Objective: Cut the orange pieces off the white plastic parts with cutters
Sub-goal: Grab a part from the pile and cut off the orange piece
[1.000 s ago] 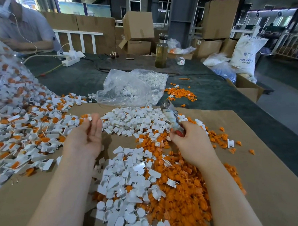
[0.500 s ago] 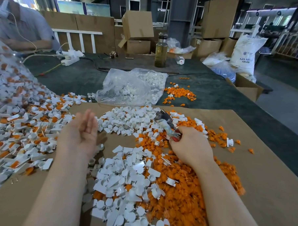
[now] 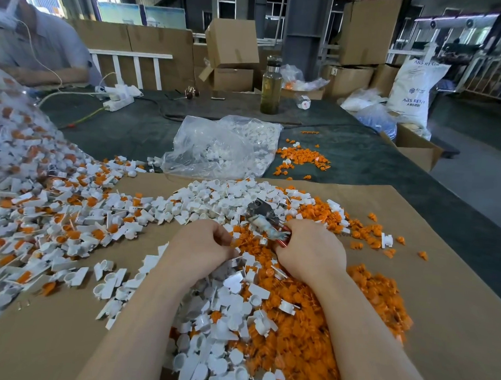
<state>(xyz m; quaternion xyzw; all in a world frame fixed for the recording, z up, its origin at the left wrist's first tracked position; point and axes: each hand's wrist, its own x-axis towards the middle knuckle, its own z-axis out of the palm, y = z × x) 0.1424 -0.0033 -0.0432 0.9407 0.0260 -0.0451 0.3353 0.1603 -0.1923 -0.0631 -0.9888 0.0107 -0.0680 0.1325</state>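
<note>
My right hand (image 3: pixel 309 251) grips the red handles of metal cutters (image 3: pixel 262 217), whose jaws point up and left over the heap. My left hand (image 3: pixel 202 245) lies just left of the cutters with its fingers curled. It pinches a small plastic part that the fingers mostly hide. Both hands rest on a mixed heap of cut orange pieces (image 3: pixel 309 336) and white plastic parts (image 3: pixel 226 312). More white parts (image 3: pixel 214 199) lie behind the hands. White parts with orange pieces still on them (image 3: pixel 41 223) spread out to the left.
Brown cardboard (image 3: pixel 440 284) covers the near table. Behind it are a clear bag of white parts (image 3: pixel 216 148), a small orange pile (image 3: pixel 301 157) and a bottle (image 3: pixel 271 87). A big clear bag of parts (image 3: pixel 4 139) spills from the left. A person sits at the far left.
My left hand was raised and open beside the left pile; it has come down to the right and curled beside the cutters. My right hand tilted the cutters lower.
</note>
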